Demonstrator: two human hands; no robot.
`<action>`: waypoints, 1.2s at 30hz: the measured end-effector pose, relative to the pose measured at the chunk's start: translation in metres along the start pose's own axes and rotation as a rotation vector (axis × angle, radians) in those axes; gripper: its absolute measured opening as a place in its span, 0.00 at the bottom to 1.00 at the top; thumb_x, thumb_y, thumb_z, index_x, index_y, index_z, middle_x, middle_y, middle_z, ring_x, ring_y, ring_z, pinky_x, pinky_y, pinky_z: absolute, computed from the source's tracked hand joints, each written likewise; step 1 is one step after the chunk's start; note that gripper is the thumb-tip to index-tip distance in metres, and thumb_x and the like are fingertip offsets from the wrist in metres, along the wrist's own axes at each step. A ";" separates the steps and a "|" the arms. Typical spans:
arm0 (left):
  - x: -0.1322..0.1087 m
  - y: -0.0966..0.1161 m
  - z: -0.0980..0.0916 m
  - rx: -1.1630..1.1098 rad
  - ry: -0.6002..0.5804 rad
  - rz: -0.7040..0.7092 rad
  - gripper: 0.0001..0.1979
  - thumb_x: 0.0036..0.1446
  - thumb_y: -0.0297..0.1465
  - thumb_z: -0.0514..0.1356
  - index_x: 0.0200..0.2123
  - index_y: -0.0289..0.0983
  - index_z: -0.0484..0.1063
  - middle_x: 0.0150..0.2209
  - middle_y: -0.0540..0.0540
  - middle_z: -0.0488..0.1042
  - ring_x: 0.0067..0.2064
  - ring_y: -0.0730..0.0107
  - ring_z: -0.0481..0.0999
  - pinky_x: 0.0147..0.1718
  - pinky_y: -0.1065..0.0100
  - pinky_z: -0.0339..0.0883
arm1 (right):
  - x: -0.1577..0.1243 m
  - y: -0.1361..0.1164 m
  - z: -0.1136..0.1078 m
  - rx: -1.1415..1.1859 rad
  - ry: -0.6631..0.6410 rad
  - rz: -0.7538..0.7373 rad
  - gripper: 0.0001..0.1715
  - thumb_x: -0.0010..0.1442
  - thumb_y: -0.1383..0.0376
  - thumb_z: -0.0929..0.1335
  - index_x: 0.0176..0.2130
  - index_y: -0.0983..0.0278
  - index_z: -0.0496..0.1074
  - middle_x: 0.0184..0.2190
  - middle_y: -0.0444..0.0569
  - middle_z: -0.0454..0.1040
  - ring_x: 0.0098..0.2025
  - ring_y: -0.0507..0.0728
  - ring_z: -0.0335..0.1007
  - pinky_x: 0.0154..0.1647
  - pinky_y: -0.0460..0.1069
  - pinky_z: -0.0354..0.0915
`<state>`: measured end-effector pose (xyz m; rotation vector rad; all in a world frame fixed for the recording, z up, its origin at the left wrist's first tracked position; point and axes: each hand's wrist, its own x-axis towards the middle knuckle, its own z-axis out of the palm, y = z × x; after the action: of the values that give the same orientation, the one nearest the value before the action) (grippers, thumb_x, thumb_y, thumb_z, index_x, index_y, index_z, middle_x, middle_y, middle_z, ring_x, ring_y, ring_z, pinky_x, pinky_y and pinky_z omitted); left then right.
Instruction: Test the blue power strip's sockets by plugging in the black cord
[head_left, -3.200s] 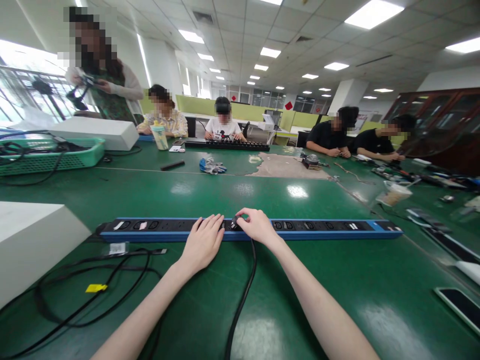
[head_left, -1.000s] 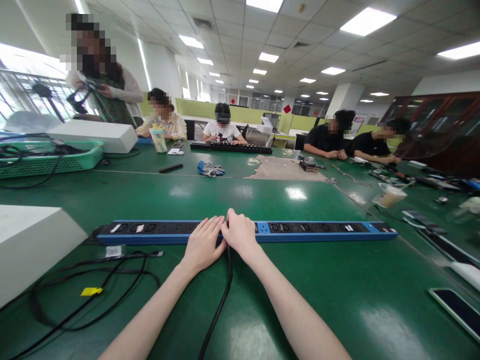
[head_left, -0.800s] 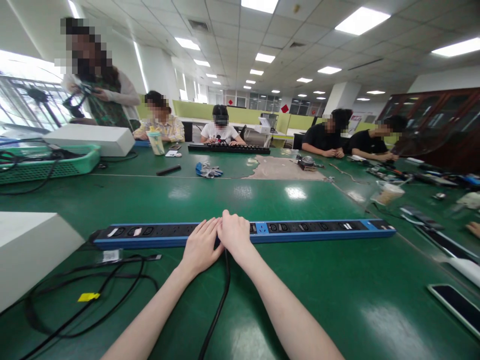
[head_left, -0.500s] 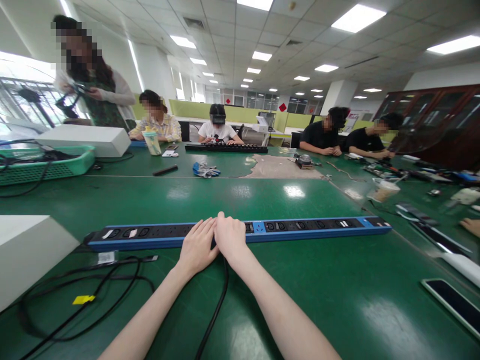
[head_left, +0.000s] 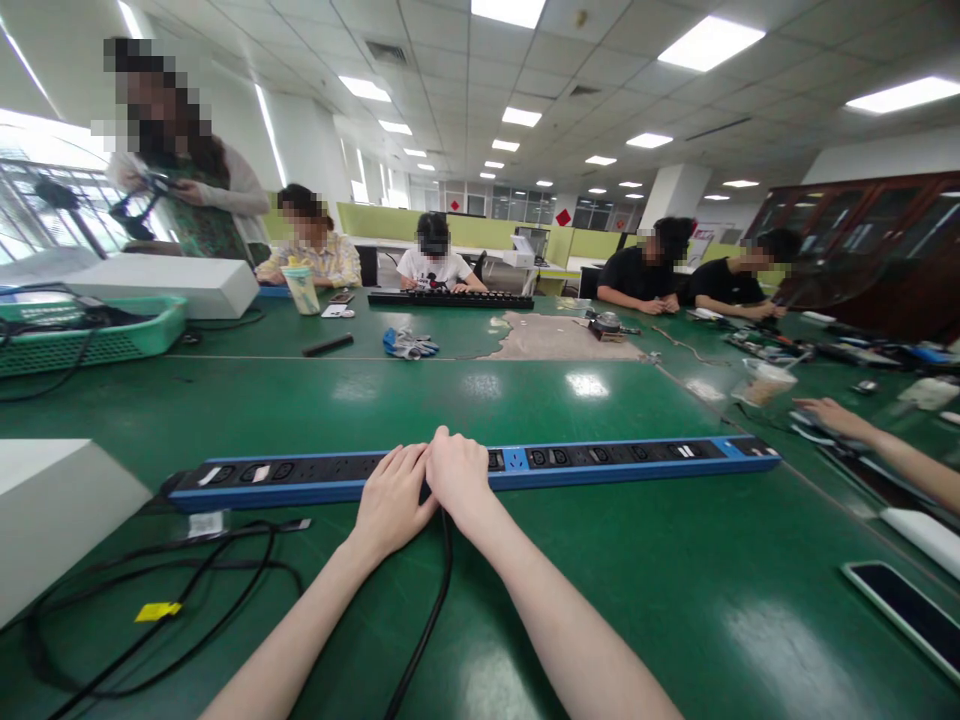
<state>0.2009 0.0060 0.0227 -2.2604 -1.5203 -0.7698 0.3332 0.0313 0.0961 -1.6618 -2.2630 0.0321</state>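
While the power strip (head_left: 637,456) lies on the worktop (head_left: 637,560), the left hand (head_left: 391,497) rests flat near the strip's middle; the right hand (head_left: 459,474) is curled beside it, above the black cable (head_left: 435,610), and what it pinches I cannot tell.

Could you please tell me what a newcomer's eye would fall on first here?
Probably the long blue-and-black power strip lying across the green table, with the left hand laid flat on it and the right hand touching the left, curled over a black cable's hidden end. Next might come the bright yellow tag at near left, then the crumpled blue-and-grey gloves beyond the strip.
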 end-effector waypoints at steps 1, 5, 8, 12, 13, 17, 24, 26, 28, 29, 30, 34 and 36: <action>0.000 0.000 0.000 -0.001 0.009 0.003 0.27 0.62 0.39 0.57 0.63 0.41 0.68 0.60 0.38 0.73 0.62 0.49 0.72 0.67 0.47 0.58 | 0.001 0.001 -0.001 0.005 -0.007 -0.001 0.10 0.71 0.64 0.60 0.45 0.64 0.69 0.39 0.59 0.80 0.43 0.63 0.81 0.43 0.53 0.71; 0.000 0.000 0.000 0.002 0.013 0.007 0.28 0.61 0.38 0.57 0.64 0.41 0.67 0.61 0.38 0.72 0.62 0.49 0.71 0.67 0.47 0.57 | -0.001 0.001 -0.001 0.022 0.000 0.006 0.11 0.71 0.64 0.60 0.46 0.64 0.68 0.39 0.59 0.80 0.43 0.63 0.81 0.42 0.52 0.71; 0.000 -0.001 0.000 0.008 -0.013 0.009 0.28 0.61 0.38 0.57 0.63 0.41 0.68 0.61 0.38 0.72 0.62 0.50 0.71 0.68 0.48 0.57 | -0.003 0.000 0.001 0.020 0.018 0.023 0.10 0.71 0.67 0.59 0.46 0.64 0.68 0.38 0.59 0.80 0.41 0.63 0.81 0.42 0.52 0.71; 0.001 -0.001 0.000 0.012 -0.020 0.002 0.27 0.62 0.39 0.56 0.63 0.40 0.68 0.61 0.37 0.72 0.62 0.49 0.71 0.68 0.48 0.57 | -0.001 0.002 0.000 0.034 0.010 0.005 0.08 0.70 0.64 0.61 0.45 0.64 0.67 0.38 0.58 0.80 0.41 0.64 0.81 0.41 0.53 0.71; 0.001 -0.001 0.000 0.012 -0.020 0.001 0.27 0.62 0.39 0.56 0.63 0.39 0.68 0.60 0.37 0.72 0.62 0.49 0.71 0.68 0.48 0.57 | -0.001 0.002 0.000 0.033 0.006 0.000 0.08 0.70 0.63 0.61 0.46 0.63 0.67 0.38 0.57 0.80 0.41 0.64 0.81 0.41 0.53 0.71; 0.001 -0.002 0.000 0.019 -0.036 0.013 0.28 0.61 0.38 0.57 0.64 0.39 0.67 0.61 0.37 0.72 0.62 0.49 0.70 0.68 0.49 0.56 | -0.008 0.001 0.005 0.015 0.017 0.008 0.11 0.72 0.65 0.59 0.48 0.63 0.66 0.37 0.57 0.80 0.40 0.63 0.81 0.39 0.53 0.71; 0.001 -0.003 0.002 0.031 -0.030 0.020 0.26 0.63 0.40 0.56 0.62 0.40 0.69 0.59 0.37 0.73 0.62 0.49 0.71 0.68 0.48 0.57 | -0.003 0.001 0.001 0.012 0.000 -0.018 0.08 0.70 0.65 0.61 0.46 0.64 0.67 0.39 0.60 0.80 0.43 0.63 0.81 0.43 0.52 0.71; 0.000 -0.003 0.002 0.036 -0.027 0.019 0.26 0.63 0.40 0.56 0.62 0.39 0.69 0.60 0.37 0.72 0.62 0.49 0.70 0.68 0.48 0.56 | -0.002 0.001 0.001 0.012 0.001 -0.016 0.09 0.70 0.64 0.61 0.47 0.64 0.67 0.39 0.59 0.80 0.42 0.63 0.81 0.42 0.52 0.71; 0.000 -0.003 0.002 0.041 -0.037 0.027 0.27 0.62 0.38 0.56 0.63 0.39 0.68 0.61 0.37 0.72 0.63 0.50 0.70 0.68 0.48 0.56 | -0.005 0.000 0.003 0.001 0.016 -0.005 0.10 0.71 0.65 0.59 0.49 0.64 0.66 0.38 0.58 0.80 0.41 0.63 0.81 0.41 0.53 0.71; 0.000 -0.003 0.001 0.044 -0.044 0.031 0.27 0.62 0.38 0.57 0.63 0.38 0.68 0.61 0.37 0.71 0.63 0.50 0.70 0.68 0.49 0.56 | -0.006 -0.001 0.004 -0.006 0.024 0.000 0.11 0.72 0.66 0.58 0.49 0.63 0.66 0.38 0.57 0.80 0.40 0.63 0.81 0.40 0.53 0.71; 0.000 -0.003 0.001 0.047 -0.050 0.031 0.27 0.62 0.37 0.57 0.63 0.38 0.68 0.61 0.37 0.71 0.63 0.50 0.70 0.68 0.49 0.56 | -0.007 -0.001 0.005 -0.013 0.028 0.003 0.11 0.72 0.66 0.58 0.49 0.63 0.65 0.37 0.57 0.80 0.39 0.63 0.81 0.39 0.53 0.71; 0.001 -0.002 0.000 0.056 -0.047 0.020 0.26 0.63 0.39 0.56 0.63 0.37 0.69 0.60 0.36 0.72 0.62 0.51 0.70 0.68 0.49 0.57 | -0.006 0.000 0.006 -0.003 0.025 -0.013 0.09 0.71 0.64 0.59 0.47 0.62 0.65 0.37 0.56 0.80 0.39 0.64 0.81 0.39 0.53 0.71; 0.001 -0.002 0.001 0.057 -0.031 0.019 0.27 0.64 0.40 0.56 0.63 0.37 0.69 0.60 0.36 0.72 0.62 0.50 0.70 0.68 0.49 0.57 | -0.005 0.002 0.004 0.011 0.018 -0.016 0.10 0.72 0.62 0.59 0.47 0.62 0.65 0.37 0.55 0.80 0.40 0.64 0.81 0.39 0.54 0.70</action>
<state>0.2001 0.0080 0.0221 -2.2522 -1.5123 -0.6809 0.3356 0.0282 0.0904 -1.6317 -2.2589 0.0259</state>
